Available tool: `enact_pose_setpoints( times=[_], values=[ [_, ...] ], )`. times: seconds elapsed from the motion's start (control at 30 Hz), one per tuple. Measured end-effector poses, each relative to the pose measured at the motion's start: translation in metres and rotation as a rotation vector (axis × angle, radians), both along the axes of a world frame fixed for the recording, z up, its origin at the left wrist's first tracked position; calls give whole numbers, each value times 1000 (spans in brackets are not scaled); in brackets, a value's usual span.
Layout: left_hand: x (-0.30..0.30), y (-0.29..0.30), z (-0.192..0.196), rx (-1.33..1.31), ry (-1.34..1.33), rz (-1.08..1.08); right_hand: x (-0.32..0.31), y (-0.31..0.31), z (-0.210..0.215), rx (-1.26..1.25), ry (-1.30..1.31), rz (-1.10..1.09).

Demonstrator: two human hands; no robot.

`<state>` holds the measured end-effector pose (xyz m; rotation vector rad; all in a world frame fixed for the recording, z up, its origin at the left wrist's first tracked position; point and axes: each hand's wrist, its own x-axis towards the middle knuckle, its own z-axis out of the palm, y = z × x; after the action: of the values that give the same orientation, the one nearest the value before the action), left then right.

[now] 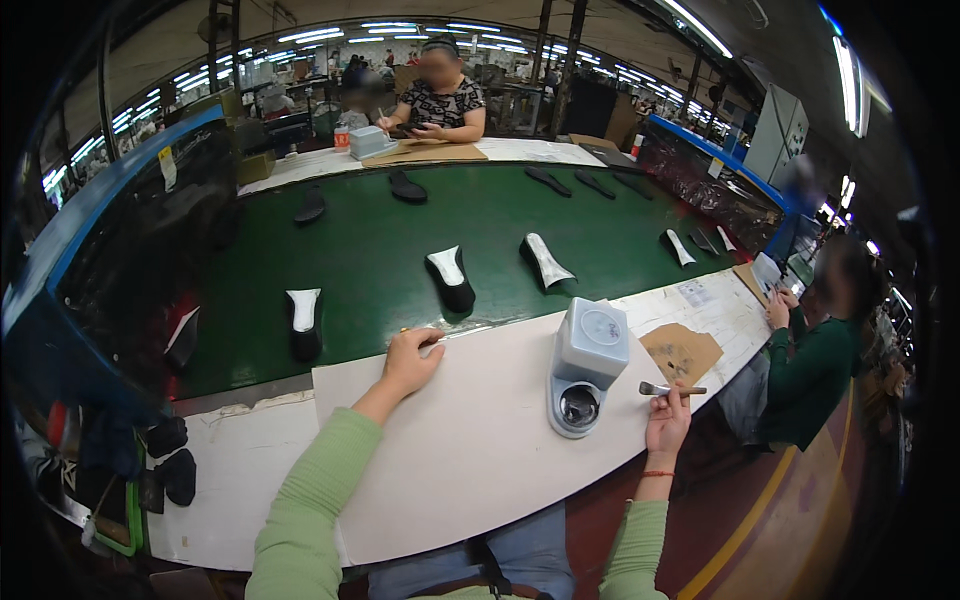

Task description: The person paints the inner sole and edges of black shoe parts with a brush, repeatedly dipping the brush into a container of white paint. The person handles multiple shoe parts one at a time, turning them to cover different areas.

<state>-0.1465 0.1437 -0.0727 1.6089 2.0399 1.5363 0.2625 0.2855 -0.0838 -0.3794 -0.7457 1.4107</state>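
Note:
My right hand (pixel 668 425) is closed round a flat brush (pixel 690 391) with a wooden handle, its bristle end pointing left. Left of it stands a pale grey-blue plastic dispenser (pixel 597 338) with a round dish of dark-looking liquid at its front. My left hand (pixel 410 363) rests at the far edge of a white board (pixel 470 420), its fingers loosely bent and thumb apart, with nothing seen in it. Beyond it on the green belt (pixel 380 265) lie black shoe parts with white tops: one (pixel 452 278) just past the hand, another (pixel 304 322) farther left.
A stained piece of brown cardboard (pixel 683 352) lies right of the dispenser. Black pieces (pixel 175 470) are piled at the table's left end. Another white-topped piece (pixel 545 262) and several black soles lie on the belt. One person (pixel 445 100) sits across it, another (pixel 815 350) to the right.

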Motion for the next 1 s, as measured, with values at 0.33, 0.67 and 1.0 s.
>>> enact_pose_setpoints(
  times=[0.33,0.67,1.0],
  values=[
    [-2,2,-1,12,43,-18,0,0,0,6,1,2],
    [-2,1,-2,11,28,-2,-1,0,-1,-13,-13,-9],
    [-2,0,1,54,-61,-23,-1,-1,1,-33,-39,-9]
  ],
)
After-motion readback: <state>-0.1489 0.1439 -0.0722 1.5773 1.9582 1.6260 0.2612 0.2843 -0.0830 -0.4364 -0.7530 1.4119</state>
